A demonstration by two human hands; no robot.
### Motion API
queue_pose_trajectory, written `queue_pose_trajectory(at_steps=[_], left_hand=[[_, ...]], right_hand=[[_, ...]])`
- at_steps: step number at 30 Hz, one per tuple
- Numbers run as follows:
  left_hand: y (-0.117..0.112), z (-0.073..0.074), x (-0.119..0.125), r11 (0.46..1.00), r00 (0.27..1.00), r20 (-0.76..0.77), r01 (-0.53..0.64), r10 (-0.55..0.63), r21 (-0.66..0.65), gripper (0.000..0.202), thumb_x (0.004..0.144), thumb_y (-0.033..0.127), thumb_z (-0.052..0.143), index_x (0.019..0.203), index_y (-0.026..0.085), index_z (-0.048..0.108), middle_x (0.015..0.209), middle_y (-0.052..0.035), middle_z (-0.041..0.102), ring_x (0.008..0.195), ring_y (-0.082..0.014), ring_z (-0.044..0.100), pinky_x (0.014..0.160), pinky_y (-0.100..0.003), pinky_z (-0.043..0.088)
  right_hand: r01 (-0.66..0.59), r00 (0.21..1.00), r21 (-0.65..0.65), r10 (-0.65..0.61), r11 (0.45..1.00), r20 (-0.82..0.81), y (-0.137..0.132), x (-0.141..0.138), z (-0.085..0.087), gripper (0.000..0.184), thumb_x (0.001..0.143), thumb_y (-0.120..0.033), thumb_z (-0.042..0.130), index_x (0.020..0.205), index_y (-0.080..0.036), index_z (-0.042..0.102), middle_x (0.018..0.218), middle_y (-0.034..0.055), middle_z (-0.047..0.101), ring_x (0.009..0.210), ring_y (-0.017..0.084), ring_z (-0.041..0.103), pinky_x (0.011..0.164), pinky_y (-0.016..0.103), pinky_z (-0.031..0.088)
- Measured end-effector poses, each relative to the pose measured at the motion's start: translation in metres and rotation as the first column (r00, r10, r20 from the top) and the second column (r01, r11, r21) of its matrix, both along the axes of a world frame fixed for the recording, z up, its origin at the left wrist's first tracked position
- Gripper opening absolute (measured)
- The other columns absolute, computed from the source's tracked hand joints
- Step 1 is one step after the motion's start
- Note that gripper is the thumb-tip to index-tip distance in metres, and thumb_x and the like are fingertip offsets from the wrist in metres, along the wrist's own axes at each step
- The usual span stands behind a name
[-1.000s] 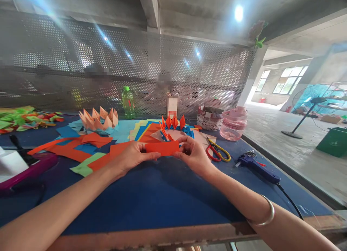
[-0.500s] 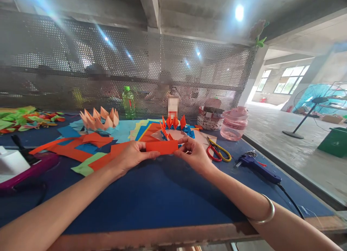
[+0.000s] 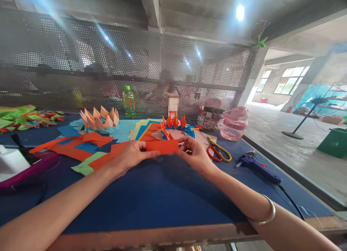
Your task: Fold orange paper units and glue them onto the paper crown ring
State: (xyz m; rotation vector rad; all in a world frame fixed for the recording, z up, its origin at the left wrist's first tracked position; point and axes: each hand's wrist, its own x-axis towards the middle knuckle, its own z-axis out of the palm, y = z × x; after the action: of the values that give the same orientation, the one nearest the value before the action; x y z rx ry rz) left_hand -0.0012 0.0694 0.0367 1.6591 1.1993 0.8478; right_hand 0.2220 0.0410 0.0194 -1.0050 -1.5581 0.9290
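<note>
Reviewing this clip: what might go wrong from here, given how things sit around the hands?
1. The orange paper, held at its ends between the left hand and the right hand, might bend or crease.
2. The scissors lie close beside the right hand, so a sideways move could knock them.
3. The glue gun lies beyond the right forearm; its cord might get snagged.

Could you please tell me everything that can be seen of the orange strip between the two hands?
The orange strip is a narrow, plain rectangle of what looks like paper, without visible marking. It is held over the blue table, its long side running left to right, a broad face toward the camera. The left hand's grip covers its left end, thumb across the front; the right hand's grip touches its right end. Whether it is folded, I cannot tell.
</note>
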Motion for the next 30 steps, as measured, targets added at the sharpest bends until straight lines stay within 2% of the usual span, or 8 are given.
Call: queue_pose_trajectory(at_steps=[3, 8, 11, 15, 18, 24, 30], left_hand=[[-0.001, 0.000, 0.000, 1.000, 1.000, -0.004, -0.006, 0.006, -0.003, 0.031, 0.059, 0.044, 0.082, 0.073, 0.017, 0.076, 0.076, -0.0054, 0.077, 0.070, -0.0192, 0.066, 0.068, -0.027, 0.047], [-0.007, 0.005, 0.004, 1.000, 0.999, -0.026, 0.021, -0.021, -0.010, 0.030, 0.057, 0.045, 0.081, 0.065, 0.017, 0.071, 0.065, -0.0019, 0.071, 0.060, -0.0161, 0.060, 0.058, -0.026, 0.043], [-0.011, 0.007, 0.006, 0.998, 0.999, -0.006, 0.045, -0.045, -0.039, 0.030, 0.057, 0.044, 0.082, 0.064, 0.017, 0.070, 0.065, -0.0018, 0.070, 0.059, -0.0155, 0.059, 0.058, -0.026, 0.043], [-0.013, 0.005, 0.006, 0.993, 0.990, 0.108, 0.094, -0.085, -0.074, 0.032, 0.059, 0.040, 0.082, 0.080, 0.017, 0.074, 0.085, -0.0056, 0.076, 0.078, -0.0207, 0.066, 0.072, -0.029, 0.048], [-0.014, 0.003, 0.008, 0.987, 0.982, 0.147, 0.134, -0.120, -0.086, 0.033, 0.060, 0.036, 0.082, 0.088, 0.019, 0.075, 0.095, -0.0049, 0.076, 0.088, -0.0226, 0.066, 0.080, -0.031, 0.049], [-0.014, -0.003, 0.012, 0.989, 0.982, 0.122, 0.146, -0.145, 0.003, 0.037, 0.062, 0.033, 0.080, 0.096, 0.020, 0.075, 0.100, -0.0037, 0.075, 0.094, -0.0236, 0.066, 0.084, -0.033, 0.050], [-0.015, -0.006, 0.012, 0.986, 0.983, 0.080, 0.162, -0.164, 0.039, 0.033, 0.063, 0.035, 0.078, 0.092, 0.019, 0.075, 0.096, -0.0030, 0.076, 0.090, -0.0232, 0.066, 0.082, -0.032, 0.050]], right_hand=[[-0.033, 0.999, -0.020, 0.034, 0.999, 0.015, -0.001, -0.001, -0.001, 0.036, 0.073, -0.036, 0.070, 0.101, -0.017, 0.057, 0.065, -0.0047, 0.057, 0.059, 0.011, 0.049, 0.056, 0.024, 0.035], [-0.114, 0.992, -0.022, 0.115, 0.993, 0.052, -0.002, -0.005, -0.007, 0.036, 0.078, -0.041, 0.066, 0.101, -0.014, 0.065, 0.092, 0.0058, 0.071, 0.077, 0.017, 0.061, 0.068, 0.028, 0.044], [-0.097, 0.992, -0.045, 0.100, 0.994, 0.078, -0.001, -0.005, -0.009, 0.037, 0.078, -0.042, 0.066, 0.100, -0.014, 0.069, 0.089, 0.0054, 0.073, 0.075, 0.018, 0.063, 0.067, 0.030, 0.046], [-0.086, 0.994, -0.064, 0.090, 0.994, 0.056, -0.002, -0.005, -0.009, 0.037, 0.077, -0.042, 0.067, 0.100, -0.013, 0.070, 0.088, 0.0061, 0.074, 0.074, 0.019, 0.064, 0.067, 0.030, 0.047], [-0.099, 0.994, -0.055, 0.101, 0.994, 0.028, -0.004, -0.008, -0.008, 0.037, 0.077, -0.041, 0.068, 0.101, -0.014, 0.070, 0.092, 0.0065, 0.074, 0.078, 0.020, 0.065, 0.070, 0.032, 0.049], [-0.158, 0.987, -0.044, 0.158, 0.986, -0.002, -0.009, -0.013, -0.010, 0.032, 0.077, -0.041, 0.069, 0.095, -0.014, 0.069, 0.089, 0.0053, 0.073, 0.077, 0.019, 0.064, 0.070, 0.031, 0.051], [-0.170, 0.985, -0.049, 0.169, 0.984, -0.017, -0.011, -0.014, -0.010, 0.026, 0.072, -0.032, 0.072, 0.091, -0.016, 0.063, 0.085, 0.0029, 0.070, 0.073, 0.015, 0.061, 0.066, 0.027, 0.048]])
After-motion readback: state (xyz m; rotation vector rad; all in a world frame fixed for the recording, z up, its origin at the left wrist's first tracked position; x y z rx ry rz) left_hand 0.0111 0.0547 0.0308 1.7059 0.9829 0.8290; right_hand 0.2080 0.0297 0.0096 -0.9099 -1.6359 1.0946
